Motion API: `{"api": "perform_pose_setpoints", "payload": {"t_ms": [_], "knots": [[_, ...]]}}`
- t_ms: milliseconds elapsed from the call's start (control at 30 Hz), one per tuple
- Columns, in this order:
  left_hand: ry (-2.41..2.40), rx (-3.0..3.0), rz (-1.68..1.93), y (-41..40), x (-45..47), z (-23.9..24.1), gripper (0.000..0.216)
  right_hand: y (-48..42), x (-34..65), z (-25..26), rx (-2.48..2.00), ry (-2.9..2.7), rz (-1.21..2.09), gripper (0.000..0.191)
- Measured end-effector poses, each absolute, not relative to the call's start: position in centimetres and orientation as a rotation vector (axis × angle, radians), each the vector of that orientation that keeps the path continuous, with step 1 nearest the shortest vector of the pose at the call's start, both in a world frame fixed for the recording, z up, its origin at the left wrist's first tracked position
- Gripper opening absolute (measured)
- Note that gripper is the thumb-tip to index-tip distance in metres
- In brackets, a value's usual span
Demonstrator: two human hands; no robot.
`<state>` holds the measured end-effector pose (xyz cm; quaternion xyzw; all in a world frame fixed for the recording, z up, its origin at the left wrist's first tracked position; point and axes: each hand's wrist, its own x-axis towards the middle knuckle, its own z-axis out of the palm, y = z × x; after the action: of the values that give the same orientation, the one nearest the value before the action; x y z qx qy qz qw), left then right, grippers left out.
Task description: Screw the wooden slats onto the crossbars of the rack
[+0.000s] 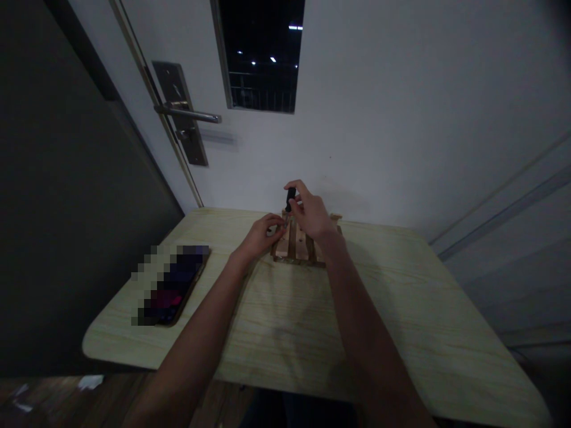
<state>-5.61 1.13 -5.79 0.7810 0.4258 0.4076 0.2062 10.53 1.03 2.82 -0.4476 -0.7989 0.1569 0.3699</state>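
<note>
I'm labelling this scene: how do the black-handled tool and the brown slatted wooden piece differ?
The black-handled tool is slim; the brown slatted wooden piece is broader, paler. The right hand holds the tool nearly upright; the piece rests on the pale wooden table. Both are near the left hand.

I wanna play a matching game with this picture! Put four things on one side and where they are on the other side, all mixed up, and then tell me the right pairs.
Things:
1. phone
2. door handle
3. black tool
4. wooden piece

Places:
A. on the white door, beside the window
B. on the table, partly covered by the right hand
C. held in the right hand
D. on the table, to the left of the left arm

Right pairs: 1-D, 2-A, 3-C, 4-B
</note>
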Motion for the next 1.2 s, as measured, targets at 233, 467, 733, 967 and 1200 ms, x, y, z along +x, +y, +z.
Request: {"api": "perform_pose_setpoints", "payload": {"t_ms": [233, 467, 733, 967, 1200], "knots": [[1.183, 2.127, 1.156, 1.19, -5.60, -5.97, 0.018, 0.91, 10.34, 2.72, -1.158, -2.074, 0.337, 0.033], [1.195, 2.116, 1.166, 1.48, -5.73, -6.39, 0.018, 0.88, 10.19, 2.69, -1.194, -2.068, 0.312, 0.034], [1.200, 2.111, 1.156, 1.42, -5.65, -6.11, 0.018, 0.93, 10.07, 2.58, -1.176, -2.050, 0.329, 0.034], [1.188, 2.116, 1.146, 1.56, -5.78, -6.17, 0.019, 1.29, 10.09, 2.23, -1.153, -2.034, 0.311, 0.030], [1.219, 2.144, 1.122, 1.28, -5.67, -5.86, 0.017, 0.74, 9.85, 2.97, -1.125, -2.087, 0.296, 0.034]]}}
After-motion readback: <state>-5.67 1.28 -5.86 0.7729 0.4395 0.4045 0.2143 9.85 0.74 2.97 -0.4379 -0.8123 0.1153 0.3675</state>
